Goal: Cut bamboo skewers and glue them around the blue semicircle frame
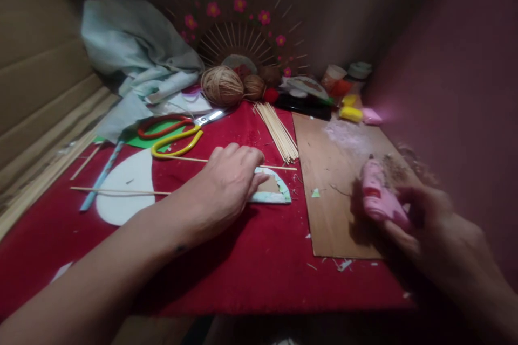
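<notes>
We see a small half-round paper piece (272, 190), pale blue-green at its rim and brown in the middle, lying flat on the red cloth (251, 259) near the centre of the table. The left hand (226, 186) lies palm down on its left part, fingers curled together and pressing it to the cloth; nothing is pinched between them that we can make out. A thin wooden skewer (279, 167) runs just behind the knuckles, touching the cloth.

To the right, the right hand (429, 232) is wrapped around a pink glue gun (378, 198), fingers closed on its body, with the gun over the near right part of a brown board (327, 183). This hand and the gun are blurred, so we cannot tell whether the gun touches the board. The two hands are well apart, with the board's left edge between them.

Behind the half-round piece a bundle of skewers (279, 132) lies on the cloth beside the board. Further left we see scissors with red and yellow handles (174, 135) on a green sheet, a white paper shape (125, 188) crossed by another long skewer (121, 191), and a pale cloth heap (137, 59). At the back stand a ball of twine (222, 86), a fan of sticks with pink flowers (243, 32), and small paint pots (343, 89) by the pink wall.
</notes>
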Available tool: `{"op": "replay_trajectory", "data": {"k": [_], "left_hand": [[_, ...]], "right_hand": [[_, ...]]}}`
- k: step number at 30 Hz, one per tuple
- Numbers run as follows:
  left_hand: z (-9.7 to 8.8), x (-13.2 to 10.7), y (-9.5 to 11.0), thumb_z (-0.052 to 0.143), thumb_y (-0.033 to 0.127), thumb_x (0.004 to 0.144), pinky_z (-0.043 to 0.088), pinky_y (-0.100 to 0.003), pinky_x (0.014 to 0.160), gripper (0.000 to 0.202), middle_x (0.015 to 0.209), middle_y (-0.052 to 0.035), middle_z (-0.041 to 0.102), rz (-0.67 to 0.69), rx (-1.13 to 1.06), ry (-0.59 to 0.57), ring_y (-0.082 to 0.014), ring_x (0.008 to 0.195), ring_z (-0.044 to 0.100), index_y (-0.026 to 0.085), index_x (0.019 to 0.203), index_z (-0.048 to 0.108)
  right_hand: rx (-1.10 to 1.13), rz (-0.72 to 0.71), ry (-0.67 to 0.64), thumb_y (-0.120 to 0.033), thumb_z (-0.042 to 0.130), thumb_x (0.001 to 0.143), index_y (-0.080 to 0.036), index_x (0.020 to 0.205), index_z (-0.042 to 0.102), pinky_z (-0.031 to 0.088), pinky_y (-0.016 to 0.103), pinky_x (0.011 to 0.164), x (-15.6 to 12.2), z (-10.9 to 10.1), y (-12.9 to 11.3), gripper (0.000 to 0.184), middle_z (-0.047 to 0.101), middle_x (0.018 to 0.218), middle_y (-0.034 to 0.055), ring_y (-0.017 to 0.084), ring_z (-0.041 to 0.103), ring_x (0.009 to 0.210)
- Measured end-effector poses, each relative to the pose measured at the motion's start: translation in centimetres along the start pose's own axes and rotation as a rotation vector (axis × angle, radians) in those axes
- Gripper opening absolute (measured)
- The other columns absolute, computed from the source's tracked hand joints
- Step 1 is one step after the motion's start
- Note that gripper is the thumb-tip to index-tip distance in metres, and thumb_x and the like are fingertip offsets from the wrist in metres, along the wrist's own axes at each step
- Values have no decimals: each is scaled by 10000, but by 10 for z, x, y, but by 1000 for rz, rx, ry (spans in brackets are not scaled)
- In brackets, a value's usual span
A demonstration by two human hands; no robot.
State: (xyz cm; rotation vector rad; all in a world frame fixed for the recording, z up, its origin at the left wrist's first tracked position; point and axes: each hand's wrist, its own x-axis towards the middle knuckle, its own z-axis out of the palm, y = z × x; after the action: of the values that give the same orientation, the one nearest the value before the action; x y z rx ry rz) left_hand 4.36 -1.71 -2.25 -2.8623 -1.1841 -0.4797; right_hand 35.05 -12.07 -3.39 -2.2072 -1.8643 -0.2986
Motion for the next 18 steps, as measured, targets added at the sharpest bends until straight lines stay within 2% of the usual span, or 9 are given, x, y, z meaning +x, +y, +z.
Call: {"op": "replay_trajectory", "data": {"k": [2, 5, 10, 11, 13, 15, 17, 18], "left_hand": [[-3, 1, 2, 334, 217, 945, 331, -351, 673, 212, 802, -62, 528, 41, 26, 1, -188, 706, 406, 170, 833, 507], [-4, 2, 4, 375, 117, 897, 325, -366, 699, 168, 869, -77, 556, 91, 92, -21, -205, 759, 422, 167, 837, 523], [1, 3, 0, 392, 97, 881, 313, -360, 678, 194, 900, -89, 586, 146, 102, 14, -213, 773, 428, 159, 879, 575], [1, 3, 0, 403, 104, 880, 311, -358, 674, 187, 892, -90, 588, 146, 100, 15, -212, 767, 427, 156, 882, 583], [1, 4, 1, 420, 110, 880, 317, -361, 684, 182, 896, -96, 592, 132, 102, 14, -215, 775, 431, 147, 904, 596], [-1, 3, 4, 415, 109, 887, 328, -366, 701, 198, 917, -105, 597, 119, 104, 21, -219, 796, 438, 136, 935, 605], [-3, 3, 9, 397, 125, 906, 342, -371, 717, 219, 940, -114, 603, 112, 97, 26, -225, 821, 446, 126, 963, 609], [-4, 3, 12, 383, 135, 916, 349, -371, 723, 234, 953, -117, 605, 112, 90, 28, -227, 832, 449, 121, 980, 608]], "right_hand": [[-89, 24, -47, -593, 511, 763, -171, 976, 545, 451, 378, 439, 6, 5, 0, 474, 661, 690, 127, 311, 623, 523], [-115, 15, -91, -557, 523, 791, -169, 1009, 534, 457, 360, 466, 11, 5, 3, 446, 671, 756, 137, 299, 631, 568], [-16, -153, -172, -511, 523, 822, -191, 1029, 535, 490, 349, 527, 11, -7, 11, 381, 662, 949, 142, 289, 656, 749], [-18, -183, -117, -517, 517, 823, -188, 1034, 538, 502, 365, 548, 10, -10, 10, 391, 651, 985, 148, 302, 652, 793], [-6, -229, 75, -497, 489, 846, -172, 1043, 541, 519, 414, 626, 6, -15, 2, 383, 630, 1018, 164, 332, 633, 874], [92, -314, 229, -405, 457, 888, -173, 1020, 549, 514, 444, 723, 4, -17, -15, 282, 629, 986, 156, 327, 619, 914], [234, -467, 231, -265, 450, 905, -199, 1027, 558, 511, 418, 767, 3, -16, -40, 176, 635, 994, 129, 285, 620, 925], [277, -527, 217, -206, 440, 904, -202, 1080, 548, 513, 404, 771, 4, -15, -53, 207, 638, 1022, 126, 271, 619, 938]]}}
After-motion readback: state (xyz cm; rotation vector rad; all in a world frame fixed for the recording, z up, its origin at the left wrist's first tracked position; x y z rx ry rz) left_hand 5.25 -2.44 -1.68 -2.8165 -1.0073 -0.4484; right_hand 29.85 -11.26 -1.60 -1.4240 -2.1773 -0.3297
